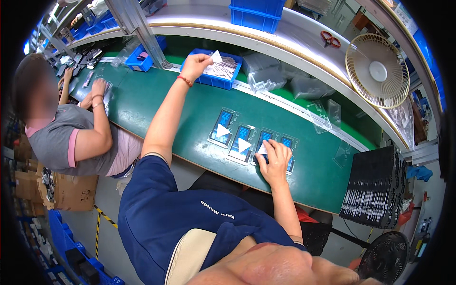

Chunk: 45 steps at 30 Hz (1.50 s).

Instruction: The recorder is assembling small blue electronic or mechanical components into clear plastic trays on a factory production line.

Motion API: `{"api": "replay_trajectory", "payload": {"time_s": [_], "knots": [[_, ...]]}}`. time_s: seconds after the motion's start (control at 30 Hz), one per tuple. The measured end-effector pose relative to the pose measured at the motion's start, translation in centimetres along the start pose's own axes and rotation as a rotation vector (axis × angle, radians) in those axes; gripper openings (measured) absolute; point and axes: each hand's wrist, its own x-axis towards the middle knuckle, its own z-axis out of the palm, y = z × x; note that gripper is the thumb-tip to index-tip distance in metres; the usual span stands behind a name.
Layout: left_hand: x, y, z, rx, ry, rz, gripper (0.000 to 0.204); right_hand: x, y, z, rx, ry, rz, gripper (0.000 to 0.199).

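My left hand [194, 67] is raised at the near left edge of a blue bin [228, 84]. Its fingertips pinch a white triangular piece [216, 56]. Many similar white pieces [221, 68] fill the bin. A row of several phone-shaped items with blue fronts, in clear plastic, lies on the green table. White triangles lie on the leftmost item [221, 128] and the second item [241, 144]. Over the third item [264, 137] my right hand [274, 164] is bent, its fingertips on another white triangular piece [262, 149]. This hand partly covers the rightmost item [287, 142].
Clear plastic trays [266, 78] stand behind the green table [190, 137]. A stack of black trays [373, 185] is at the right end. On the shelf are a fan [377, 71], red-handled scissors [330, 40] and a blue crate [255, 19]. Another person [76, 133] works at the left.
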Motion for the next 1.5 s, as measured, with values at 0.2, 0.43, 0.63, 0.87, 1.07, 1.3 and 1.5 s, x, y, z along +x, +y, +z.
{"api": "replay_trajectory", "payload": {"time_s": [0.2, 0.43, 0.63, 0.87, 1.07, 1.3, 1.5], "knots": [[-12.8, 4.0, 8.9, -0.334, -0.545, -0.08, 0.008, 0.8, 0.2, 0.9, 0.714, 0.257, 0.483, 0.033], [-22.5, 5.6, 13.0, -0.066, -0.468, 0.202, 0.024, -0.8, 3.0, -1.0, 0.726, 0.301, 0.64, 0.01], [-25.0, 2.3, 11.0, 0.744, -0.086, 0.473, 0.067, -3.5, 4.9, -2.5, 0.115, 0.126, 0.502, 0.054], [-24.7, 1.6, 10.3, 0.75, -0.134, 0.3, 0.067, -1.5, 2.3, -3.3, -0.106, -0.431, 0.046, 0.089], [-20.9, -2.4, 3.0, 0.787, -0.072, 0.289, 0.063, 2.1, -2.4, 4.7, -0.021, -0.307, -0.021, 0.079], [-15.1, -10.6, -11.2, 0.864, 0.03, 0.268, 0.052, 9.9, -11.8, 15.3, 0.173, -0.352, -0.085, 0.081], [-12.8, -15.5, -19.4, 0.945, 0.065, 0.213, 0.046, 10.5, -8.7, 12.3, 0.378, -0.168, -0.141, 0.081]]}}
